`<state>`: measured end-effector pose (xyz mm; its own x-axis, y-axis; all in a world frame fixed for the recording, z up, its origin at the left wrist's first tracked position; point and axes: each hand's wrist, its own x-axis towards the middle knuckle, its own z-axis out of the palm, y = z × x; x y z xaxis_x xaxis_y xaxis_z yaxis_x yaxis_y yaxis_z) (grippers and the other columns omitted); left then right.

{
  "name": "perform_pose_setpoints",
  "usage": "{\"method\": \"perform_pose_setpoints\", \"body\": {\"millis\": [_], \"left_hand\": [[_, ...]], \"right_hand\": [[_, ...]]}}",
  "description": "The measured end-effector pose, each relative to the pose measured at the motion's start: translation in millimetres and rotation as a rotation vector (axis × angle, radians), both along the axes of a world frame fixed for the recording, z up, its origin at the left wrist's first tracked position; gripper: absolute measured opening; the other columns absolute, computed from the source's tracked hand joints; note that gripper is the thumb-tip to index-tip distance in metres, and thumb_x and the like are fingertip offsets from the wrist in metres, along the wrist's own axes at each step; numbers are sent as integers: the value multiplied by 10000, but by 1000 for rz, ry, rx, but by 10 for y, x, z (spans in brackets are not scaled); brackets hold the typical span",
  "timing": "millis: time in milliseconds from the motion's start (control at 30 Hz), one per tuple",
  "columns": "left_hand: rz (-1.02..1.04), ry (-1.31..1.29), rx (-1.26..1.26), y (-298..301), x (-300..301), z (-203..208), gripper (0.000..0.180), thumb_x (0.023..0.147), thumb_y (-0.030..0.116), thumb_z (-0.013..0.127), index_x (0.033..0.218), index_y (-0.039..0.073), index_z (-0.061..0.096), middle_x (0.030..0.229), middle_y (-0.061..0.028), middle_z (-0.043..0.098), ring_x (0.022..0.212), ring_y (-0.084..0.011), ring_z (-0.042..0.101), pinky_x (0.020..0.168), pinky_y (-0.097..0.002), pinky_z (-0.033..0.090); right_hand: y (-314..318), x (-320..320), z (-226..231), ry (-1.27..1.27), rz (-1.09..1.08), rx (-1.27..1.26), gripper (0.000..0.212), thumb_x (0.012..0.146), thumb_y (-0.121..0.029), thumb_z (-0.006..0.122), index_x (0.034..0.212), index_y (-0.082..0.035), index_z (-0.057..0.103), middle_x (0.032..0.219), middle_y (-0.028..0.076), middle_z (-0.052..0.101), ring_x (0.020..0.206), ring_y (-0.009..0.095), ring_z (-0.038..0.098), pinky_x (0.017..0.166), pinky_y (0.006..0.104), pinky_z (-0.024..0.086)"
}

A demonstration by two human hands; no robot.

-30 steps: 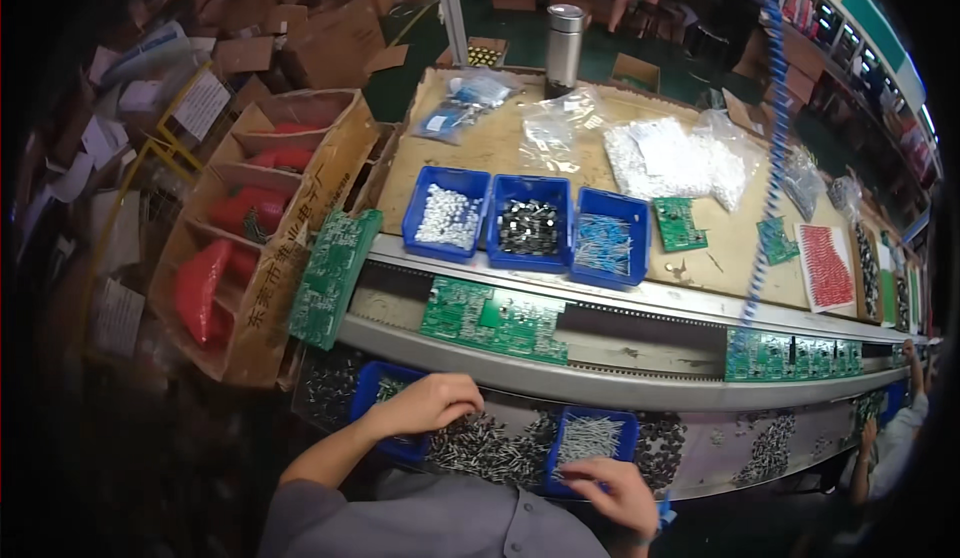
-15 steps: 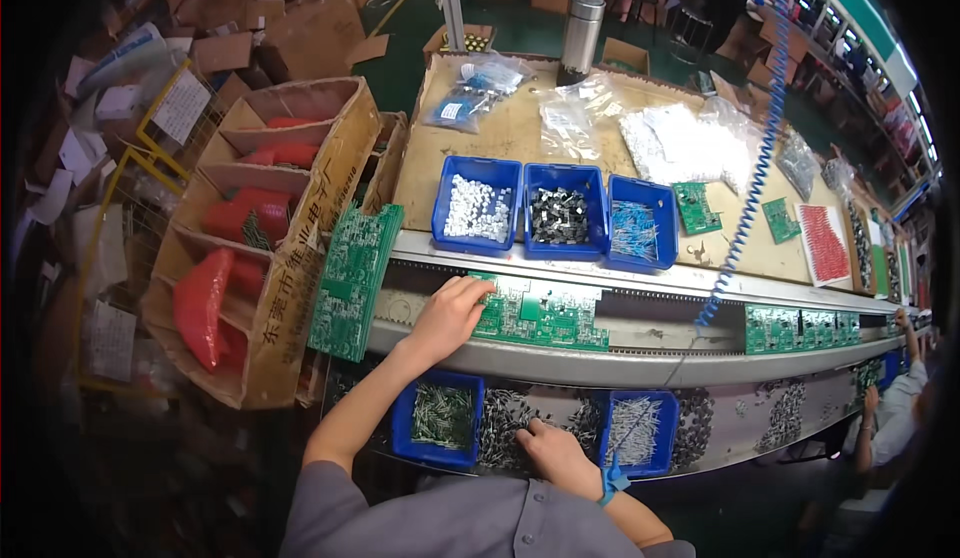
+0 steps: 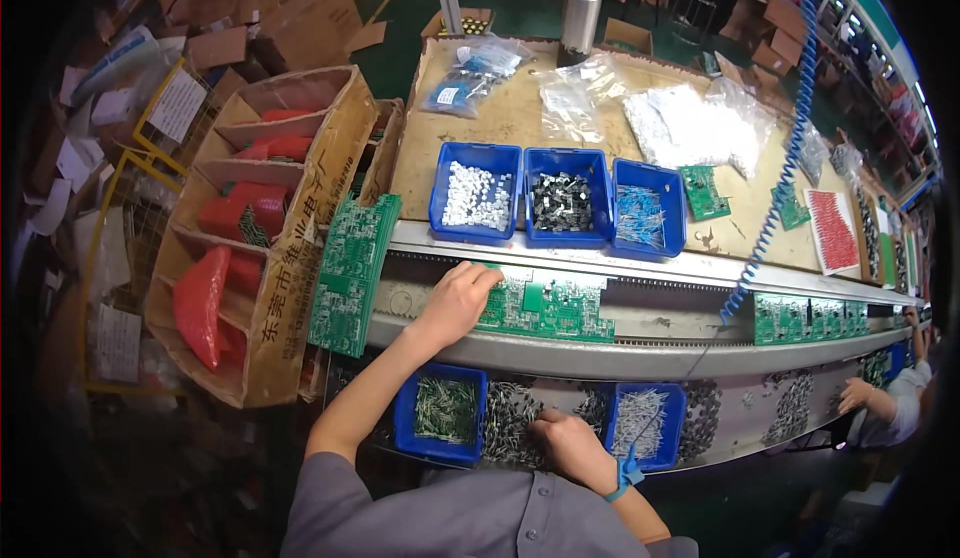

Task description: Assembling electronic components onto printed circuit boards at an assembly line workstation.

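Observation:
My left hand (image 3: 458, 305) is over the left end of a green circuit board (image 3: 545, 303) lying in the metal rail. Its fingers are bent together at the board's surface, and whatever they pinch is hidden. My right hand (image 3: 575, 448) reaches into a loose pile of small black components with wire leads (image 3: 512, 423), fingers curled; I cannot make out what is between them. Left of that pile stands a blue bin of green leaded parts (image 3: 408, 408). Another blue bin, with pale leaded parts (image 3: 642, 428), is beside my right hand.
Beyond the rail stand three blue bins holding white (image 3: 473, 198), black (image 3: 561, 203) and blue parts (image 3: 640, 216). Stacked circuit boards (image 3: 350, 278) lean near a divided cardboard box (image 3: 310, 218). A blue coiled cord (image 3: 765, 233) hangs at right; a co-worker's hand (image 3: 855, 395) is farther right.
The view has shifted slightly. My right hand has moved a little to the right in the component pile. My left hand stays at the board's left end. The co-worker's arm has changed position.

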<state>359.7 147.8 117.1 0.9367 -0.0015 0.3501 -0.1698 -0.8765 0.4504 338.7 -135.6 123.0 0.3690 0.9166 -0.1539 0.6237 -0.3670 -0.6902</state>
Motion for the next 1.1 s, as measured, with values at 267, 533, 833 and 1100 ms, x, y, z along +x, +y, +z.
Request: {"method": "perform_pose_setpoints", "body": {"millis": [267,533,833,1100], "left_hand": [[-5,51,78,-5,36,76,265,728,-25,608,985,35,590,894,-100,598,865,-293,564,792,-385,452],[-90,77,78,77,130,16,217,769,-5,570,972,59,609,859,-78,597,884,-263,561,777,-380,423],[77,-53,-22,-262,-120,241,232,747,11,603,976,44,608,866,-113,591,873,-284,564,772,-391,437],[-552,539,-19,-973,-768,235,314,726,153,694,995,51,569,942,-122,566,902,-320,592,751,-411,494]], "right_hand": [[1,-1,54,-66,15,-33,35,750,-55,578,769,-35,598,732,131,569,644,327,615,576,418,499],[-17,-23,72,62,-13,46,77,786,-87,610,781,-14,586,750,146,558,694,352,595,612,427,486],[-75,73,179,7,-42,109,179,754,-31,591,931,-14,613,780,139,549,741,333,587,655,403,495],[-63,641,440,-125,-167,114,164,777,-31,606,941,-27,597,766,163,607,753,347,599,668,420,487]]}}
